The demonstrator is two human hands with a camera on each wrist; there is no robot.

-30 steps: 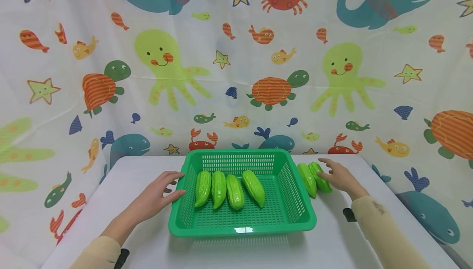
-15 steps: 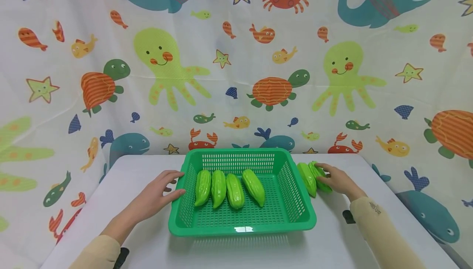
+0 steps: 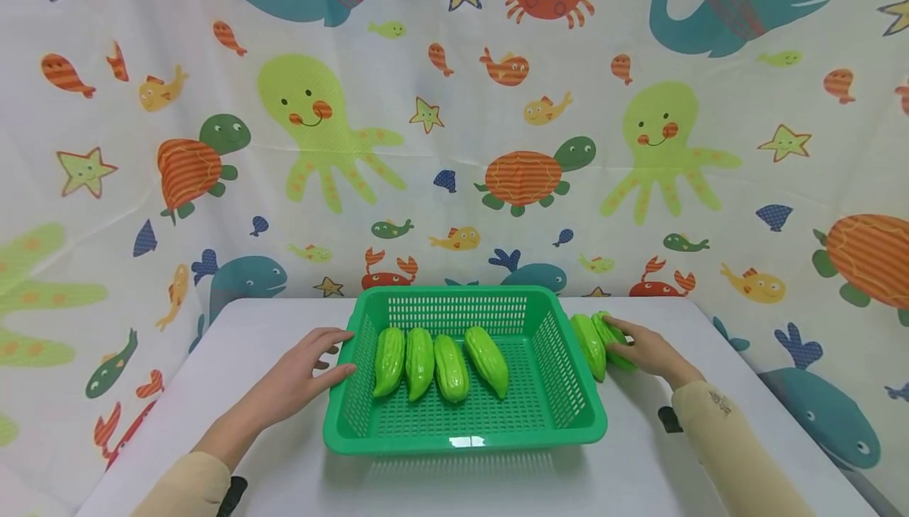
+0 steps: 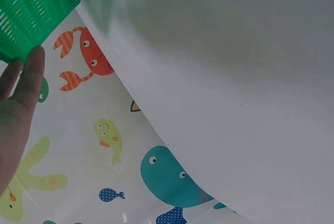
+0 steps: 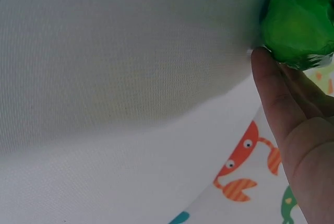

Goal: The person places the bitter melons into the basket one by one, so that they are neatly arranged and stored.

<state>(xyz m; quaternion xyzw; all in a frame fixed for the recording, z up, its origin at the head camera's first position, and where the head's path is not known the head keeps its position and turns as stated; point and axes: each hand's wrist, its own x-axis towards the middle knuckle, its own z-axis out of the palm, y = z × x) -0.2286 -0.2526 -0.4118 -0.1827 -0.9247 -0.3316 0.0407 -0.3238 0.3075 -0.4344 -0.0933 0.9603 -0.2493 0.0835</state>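
Several shiny light-green bitter melons lie side by side in a green plastic basket (image 3: pixel 458 444); the rightmost melon (image 3: pixel 487 361) is tilted. My left hand (image 3: pixel 307 367) is at the basket's left rim, fingers spread and fingertips against the edge. Outside the basket's right wall, two more melons lie on the table. My right hand (image 3: pixel 649 351) holds the outer bitter melon (image 3: pixel 605 329), with fingers over its far side and thumb at its near side; the hand hides part of it. The inner melon (image 3: pixel 589 347) lies between it and the basket. In the right wrist view, fingertips touch the held melon (image 5: pixel 297 28).
The basket stands mid-table on a white table (image 3: pixel 277 320). Behind it hangs a white curtain (image 3: pixel 419 146) printed with sea animals. Bare basket floor (image 3: pixel 533 359) shows right of the melons. Dark straps (image 3: pixel 670 416) show under both wrists.
My right hand has moved left and down onto the outer bitter melon, its fingers closing around it. My left hand and the basket have stayed in place.
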